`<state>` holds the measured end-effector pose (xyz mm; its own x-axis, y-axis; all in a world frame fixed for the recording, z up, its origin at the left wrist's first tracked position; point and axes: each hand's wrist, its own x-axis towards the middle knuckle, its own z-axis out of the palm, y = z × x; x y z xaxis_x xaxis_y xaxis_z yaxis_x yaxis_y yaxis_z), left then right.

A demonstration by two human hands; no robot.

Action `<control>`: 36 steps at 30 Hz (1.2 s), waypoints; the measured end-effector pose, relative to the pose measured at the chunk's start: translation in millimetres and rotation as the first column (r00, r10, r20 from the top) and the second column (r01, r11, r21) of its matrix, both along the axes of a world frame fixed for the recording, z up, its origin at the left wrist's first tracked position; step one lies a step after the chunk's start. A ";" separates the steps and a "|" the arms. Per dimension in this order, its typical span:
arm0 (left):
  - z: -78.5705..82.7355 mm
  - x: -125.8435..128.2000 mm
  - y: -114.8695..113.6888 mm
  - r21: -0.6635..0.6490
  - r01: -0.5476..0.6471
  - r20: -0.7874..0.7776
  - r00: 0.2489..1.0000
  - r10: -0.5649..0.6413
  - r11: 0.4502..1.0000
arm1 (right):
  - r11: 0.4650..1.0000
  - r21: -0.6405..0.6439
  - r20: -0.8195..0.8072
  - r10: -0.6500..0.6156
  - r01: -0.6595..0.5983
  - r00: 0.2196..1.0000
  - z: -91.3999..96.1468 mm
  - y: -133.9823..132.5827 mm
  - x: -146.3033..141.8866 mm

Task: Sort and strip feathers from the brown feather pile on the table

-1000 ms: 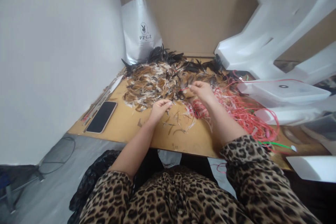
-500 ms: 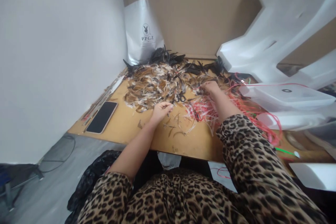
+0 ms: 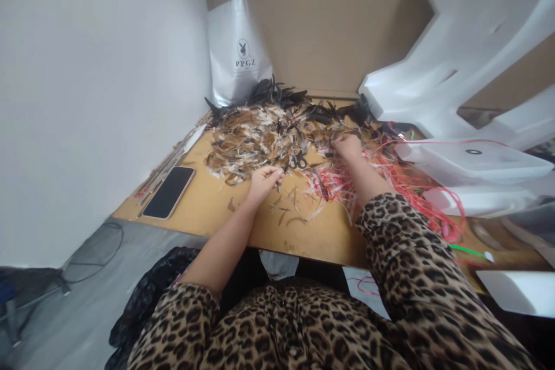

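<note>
My left hand (image 3: 263, 181) is closed in a pinch above the near middle of the table, with a small dark feather (image 3: 278, 187) between thumb and fingers. My right hand (image 3: 347, 145) reaches into the right side of the feathers, fingers bent down and together; what its fingertips hold is hidden. A wide pile of brown and white feathers (image 3: 243, 141) lies in front of both hands, with long black feathers (image 3: 271, 91) along its back. Dark-handled scissors (image 3: 300, 162) rest between my hands. Red and white strips (image 3: 332, 182) lie below my right wrist.
A smartphone (image 3: 169, 192) lies at left on the wooden table (image 3: 260, 231). A silver-white bag (image 3: 236, 63) stands at the back. Red cords (image 3: 453, 214), a white plastic box (image 3: 477, 156) and white foam (image 3: 403, 92) crowd the right. Loose feathers (image 3: 288, 214) lie near the front edge.
My left hand has shifted slightly left, and the small feather in its pinch shows more clearly. My right hand remains at almost the same spot in the feathers.
</note>
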<state>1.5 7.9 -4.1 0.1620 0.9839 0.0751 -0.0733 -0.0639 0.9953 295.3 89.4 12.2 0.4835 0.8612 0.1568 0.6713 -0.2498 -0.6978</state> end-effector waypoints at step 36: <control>-2.0 -22.8 19.3 0.006 -0.247 0.207 0.948 0.240 0.969 | 0.740 -0.010 0.351 0.633 -0.673 0.690 -3.8 -81.6 -162.4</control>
